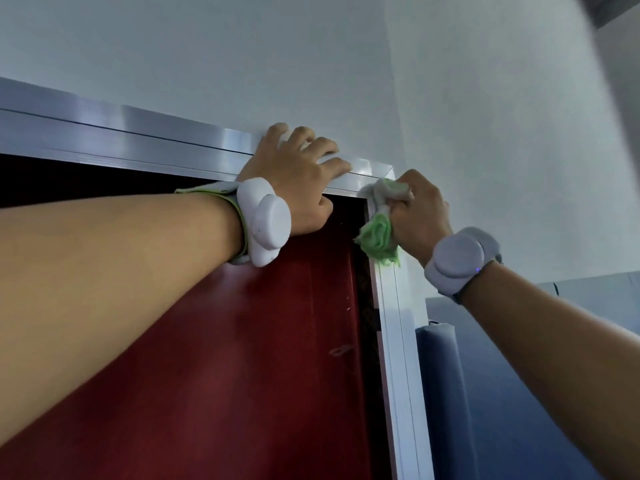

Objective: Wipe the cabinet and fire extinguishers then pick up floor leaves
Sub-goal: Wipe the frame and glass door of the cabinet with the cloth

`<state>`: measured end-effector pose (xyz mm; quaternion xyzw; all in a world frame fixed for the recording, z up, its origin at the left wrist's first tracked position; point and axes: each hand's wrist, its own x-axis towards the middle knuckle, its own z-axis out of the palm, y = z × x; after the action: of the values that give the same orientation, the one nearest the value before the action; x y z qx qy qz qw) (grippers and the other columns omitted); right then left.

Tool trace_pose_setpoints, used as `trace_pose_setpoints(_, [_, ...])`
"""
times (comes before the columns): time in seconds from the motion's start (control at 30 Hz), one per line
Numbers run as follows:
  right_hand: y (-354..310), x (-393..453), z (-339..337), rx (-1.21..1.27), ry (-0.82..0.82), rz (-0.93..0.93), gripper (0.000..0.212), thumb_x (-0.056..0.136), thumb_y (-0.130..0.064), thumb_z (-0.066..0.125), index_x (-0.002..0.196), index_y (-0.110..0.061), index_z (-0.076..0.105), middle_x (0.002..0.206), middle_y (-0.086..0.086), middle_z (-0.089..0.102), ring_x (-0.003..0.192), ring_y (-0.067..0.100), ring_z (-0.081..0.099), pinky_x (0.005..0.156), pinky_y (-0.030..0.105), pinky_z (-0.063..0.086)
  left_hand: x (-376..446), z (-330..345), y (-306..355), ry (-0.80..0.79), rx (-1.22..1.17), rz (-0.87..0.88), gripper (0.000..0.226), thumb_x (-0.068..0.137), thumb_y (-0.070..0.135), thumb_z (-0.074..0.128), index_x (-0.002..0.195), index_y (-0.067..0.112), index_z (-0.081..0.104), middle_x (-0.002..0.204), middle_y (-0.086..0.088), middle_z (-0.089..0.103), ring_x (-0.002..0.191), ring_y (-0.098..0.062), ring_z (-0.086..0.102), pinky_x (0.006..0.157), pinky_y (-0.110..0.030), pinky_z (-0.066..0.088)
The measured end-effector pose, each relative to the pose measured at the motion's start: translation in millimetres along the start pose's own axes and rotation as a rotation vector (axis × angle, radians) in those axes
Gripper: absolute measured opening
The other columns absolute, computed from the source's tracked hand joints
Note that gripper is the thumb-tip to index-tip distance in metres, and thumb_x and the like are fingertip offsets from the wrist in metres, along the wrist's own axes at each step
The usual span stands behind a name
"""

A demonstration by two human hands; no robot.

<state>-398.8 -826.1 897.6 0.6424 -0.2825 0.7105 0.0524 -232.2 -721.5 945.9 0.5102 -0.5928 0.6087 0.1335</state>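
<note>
We see the cabinet [398,327] from below: a silver metal frame running from the upper left of the frame to a corner just right of centre, then down toward the bottom edge. Inside the frame, a dark red panel [242,358] fills the lower centre.

The cloth [379,237], green below and whitish above, sits bunched at the cabinet's top right corner, pressed against the vertical frame member. It lies under the right hand [419,209] and just right of the left hand [294,174].

Right hand: fingers curled closed around the cloth, fist against the frame corner, back of the hand toward us. A pale round wrist device [457,261] sits on that wrist, with a small blue light at its edge.

Left hand: spread flat, fingers extended and slightly apart, laid over the top rail of the frame near the corner, thumb tucked below the rail against the red panel. It holds nothing; it rests on the metal. A white wrist device [266,226] on a green-edged strap sits on that wrist. Both forearms are bare.

Room: a plain pale wall [346,64] rises above and right of the cabinet. At lower right, a blue padded panel [446,393] stands just beside the frame.
</note>
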Motion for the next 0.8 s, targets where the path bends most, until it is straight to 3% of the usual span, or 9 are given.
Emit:
trace_pose_setpoints(0.13, [1,57,0,-0.029,0.043,-0.077,0.006,0.085,-0.024,0.051,0.086,-0.02,0.056,0.097,0.011,0.057,0.085,0.032,0.058,0.067,0.027,0.036,1,-1,0,-0.026,-0.004,0.008,0.072,0.073,0.038,0.027,0.144,0.036,0.04,0.154,0.008,0.035,0.144,-0.024,0.026,0.119,-0.051,0.014])
trace_pose_setpoints(0.27, [12,40,11,0.042,0.101,-0.271,0.021,0.087,-0.017,0.046,0.1,-0.012,0.062,0.103,0.005,0.045,0.086,0.033,0.058,0.078,0.039,0.051,0,-2,0,0.004,-0.005,0.007,0.069,0.075,0.037,0.03,0.142,0.035,0.045,0.151,0.007,0.04,0.141,-0.026,0.03,0.118,-0.05,0.015])
trace_pose_setpoints(0.4, [53,-42,8,0.019,-0.01,-0.518,0.017,0.089,-0.007,0.05,0.102,-0.014,0.059,0.106,0.006,0.045,0.075,0.023,0.05,0.06,0.03,0.045,-1,2,7,0.091,0.017,-0.023,0.061,0.079,0.035,0.022,0.129,0.028,0.055,0.139,0.003,0.052,0.129,-0.03,0.044,0.109,-0.052,0.027])
trace_pose_setpoints(0.47, [70,-63,-4,-0.013,-0.135,-0.637,0.021,0.088,-0.005,0.05,0.104,-0.016,0.058,0.107,0.005,0.043,0.075,0.022,0.051,0.058,0.033,0.049,2,4,15,0.103,0.0,-0.055,0.057,0.079,0.033,0.022,0.123,0.025,0.058,0.136,0.002,0.054,0.125,-0.03,0.046,0.106,-0.051,0.03])
trace_pose_setpoints(0.57, [70,-39,-20,-0.153,-0.292,-0.87,0.023,0.088,-0.019,0.044,0.11,-0.022,0.051,0.11,0.007,0.044,0.067,0.033,0.055,0.051,0.04,0.053,10,7,31,0.114,-0.026,-0.073,0.055,0.079,0.03,0.025,0.122,0.023,0.058,0.137,0.001,0.053,0.126,-0.03,0.046,0.108,-0.051,0.029])
trace_pose_setpoints(0.63, [54,-7,-18,-0.173,-0.261,-0.823,0.03,0.086,-0.026,0.044,0.113,-0.019,0.054,0.112,0.012,0.048,0.066,0.04,0.056,0.055,0.046,0.053,14,9,41,0.116,-0.069,-0.057,0.059,0.079,0.028,0.027,0.132,0.024,0.053,0.14,0.001,0.051,0.128,-0.031,0.044,0.111,-0.049,0.026])
trace_pose_setpoints(0.7, [38,18,-11,-0.106,-0.164,-0.648,0.037,0.084,-0.026,0.045,0.117,-0.014,0.058,0.113,0.014,0.05,0.071,0.042,0.056,0.063,0.045,0.051,17,9,54,0.123,-0.13,-0.035,0.068,0.079,0.027,0.027,0.145,0.022,0.041,0.143,0.001,0.05,0.13,-0.03,0.043,0.115,-0.046,0.024])
trace_pose_setpoints(0.8, [29,5,7,-0.018,-0.013,-0.458,0.034,0.086,-0.018,0.05,0.117,-0.01,0.059,0.112,0.014,0.051,0.064,0.033,0.048,0.059,0.038,0.044,18,9,73,0.129,-0.195,-0.036,0.073,0.078,0.026,0.028,0.15,0.017,0.036,0.145,-0.001,0.049,0.133,-0.029,0.043,0.118,-0.049,0.023])
